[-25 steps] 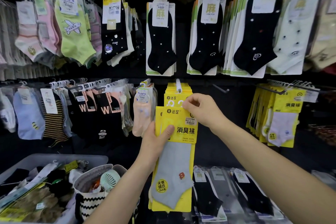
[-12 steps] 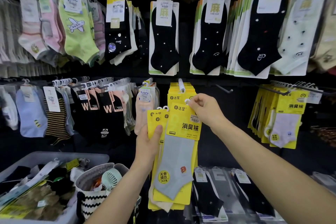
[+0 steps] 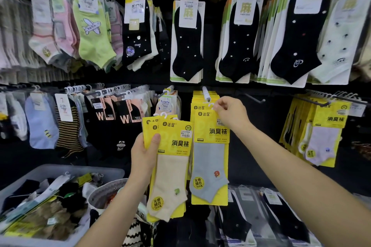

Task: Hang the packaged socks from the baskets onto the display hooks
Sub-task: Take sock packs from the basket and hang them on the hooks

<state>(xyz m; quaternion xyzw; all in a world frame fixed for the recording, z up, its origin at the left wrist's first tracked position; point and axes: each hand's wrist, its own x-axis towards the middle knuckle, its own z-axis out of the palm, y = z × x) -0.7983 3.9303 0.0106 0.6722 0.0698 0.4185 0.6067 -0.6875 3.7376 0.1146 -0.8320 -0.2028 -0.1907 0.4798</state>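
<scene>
Grey plastic bin (image 3: 60, 170) of loose sock packs sits down-left of the left fingers, with a woven basket (image 3: 104, 191) just below that wrist. The left hand (image 3: 144, 153) grips a small stack of yellow packs (image 3: 173, 136), thumb across the front card and fingers curled behind; a cream sock faces out. Just right of that thumb is the grey-sock pack (image 3: 208, 163). The right hand (image 3: 230, 114) pinches its top hanger, fingertips just below the white display hook (image 3: 206, 93), which carries more yellow packs.

Bare left grip (image 3: 145, 153), bare right grip (image 3: 230, 115); forearms (image 3: 301, 166) bare to frame edge.
</scene>
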